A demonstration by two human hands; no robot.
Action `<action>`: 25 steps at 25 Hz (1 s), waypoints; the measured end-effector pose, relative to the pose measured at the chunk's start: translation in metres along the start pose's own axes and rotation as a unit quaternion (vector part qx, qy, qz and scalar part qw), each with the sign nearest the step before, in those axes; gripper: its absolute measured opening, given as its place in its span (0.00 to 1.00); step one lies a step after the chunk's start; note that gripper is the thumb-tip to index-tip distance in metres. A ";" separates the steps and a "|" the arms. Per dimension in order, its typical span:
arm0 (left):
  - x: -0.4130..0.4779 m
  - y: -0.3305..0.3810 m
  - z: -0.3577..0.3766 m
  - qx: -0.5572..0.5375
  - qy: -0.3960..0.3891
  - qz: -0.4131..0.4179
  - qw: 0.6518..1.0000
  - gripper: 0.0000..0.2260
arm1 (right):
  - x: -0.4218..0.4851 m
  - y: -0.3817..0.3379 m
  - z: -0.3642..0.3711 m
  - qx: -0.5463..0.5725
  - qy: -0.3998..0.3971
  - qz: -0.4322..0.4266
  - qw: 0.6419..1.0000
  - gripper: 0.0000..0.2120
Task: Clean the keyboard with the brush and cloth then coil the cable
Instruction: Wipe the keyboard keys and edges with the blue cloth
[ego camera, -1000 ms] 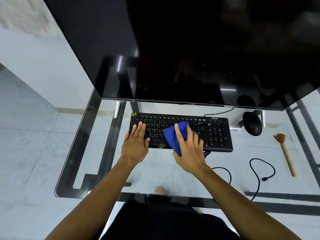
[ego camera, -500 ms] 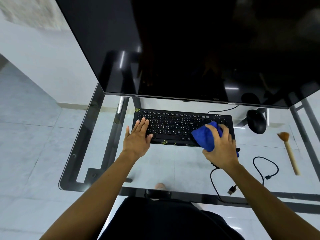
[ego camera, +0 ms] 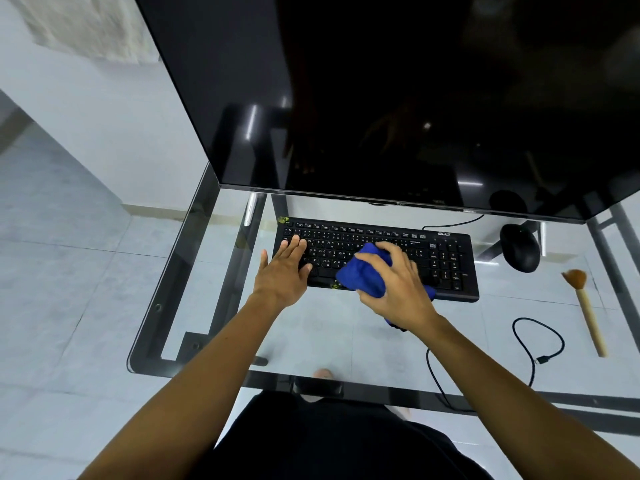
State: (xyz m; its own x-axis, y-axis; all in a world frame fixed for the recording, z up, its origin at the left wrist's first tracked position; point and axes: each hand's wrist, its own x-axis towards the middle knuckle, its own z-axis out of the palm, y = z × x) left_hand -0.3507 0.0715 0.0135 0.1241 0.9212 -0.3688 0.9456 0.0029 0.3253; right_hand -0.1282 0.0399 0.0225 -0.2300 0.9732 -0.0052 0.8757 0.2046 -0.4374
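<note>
The left hand (ego camera: 284,271) lies flat with fingers spread on the left end of the black keyboard (ego camera: 446,261), pinning it to the glass surface (ego camera: 311,334); judged from its thin plastic body, the keyboard is light and would slide on glass, so that steadying press looks needed. Just to the right of that hand, over the middle keys and the near edge, the right hand (ego camera: 394,289) is closed around a bunched blue cloth (ego camera: 363,275), fingers curled over the top and the wad pressed down on the keys. The cloth looks soft and limp, best held as a wad in the palm so a fold can be pushed between keys; a loose tail hangs below the wrist. Beyond the right hand's fingers, at the keyboard's far right corner, white lettering reads "acer"; the key legends are too small to read. Farther right of that hand, a black mouse (ego camera: 519,249) sits by the dark monitor (ego camera: 381,98). Near and to the right of the right wrist, the black cable (ego camera: 536,341) lies in a loose loop with its plug free; it seems thin and springy, best gathered from the plug end. Farthest right lies the brush (ego camera: 588,317), a stiff wooden handle with soft bristles, untouched.
</note>
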 end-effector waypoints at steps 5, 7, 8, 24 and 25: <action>0.002 -0.004 -0.004 0.016 -0.025 0.003 1.000 0.25 | 0.017 -0.026 0.020 -0.084 -0.037 -0.129 0.987 0.30; 0.000 -0.003 -0.004 0.009 -0.016 -0.003 1.000 0.27 | 0.017 -0.025 0.025 -0.123 -0.045 -0.141 0.981 0.31; -0.001 -0.003 -0.004 0.005 -0.010 -0.005 1.000 0.28 | 0.015 -0.022 0.025 -0.136 -0.041 -0.144 0.979 0.32; -0.001 -0.002 0.002 0.002 -0.004 -0.009 1.000 0.25 | 0.008 -0.030 0.032 -0.208 0.019 -0.165 0.964 0.32; -0.001 -0.002 0.002 0.007 0.000 -0.009 1.000 0.25 | 0.008 -0.031 0.032 -0.218 0.021 -0.174 0.960 0.33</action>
State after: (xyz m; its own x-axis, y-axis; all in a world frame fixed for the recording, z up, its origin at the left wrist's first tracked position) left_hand -0.3525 0.0698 0.0117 0.1076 0.9210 -0.3745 0.9516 0.0137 0.3069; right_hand -0.1704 0.0386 0.0073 -0.5310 0.8398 0.1134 0.8459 0.5332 0.0119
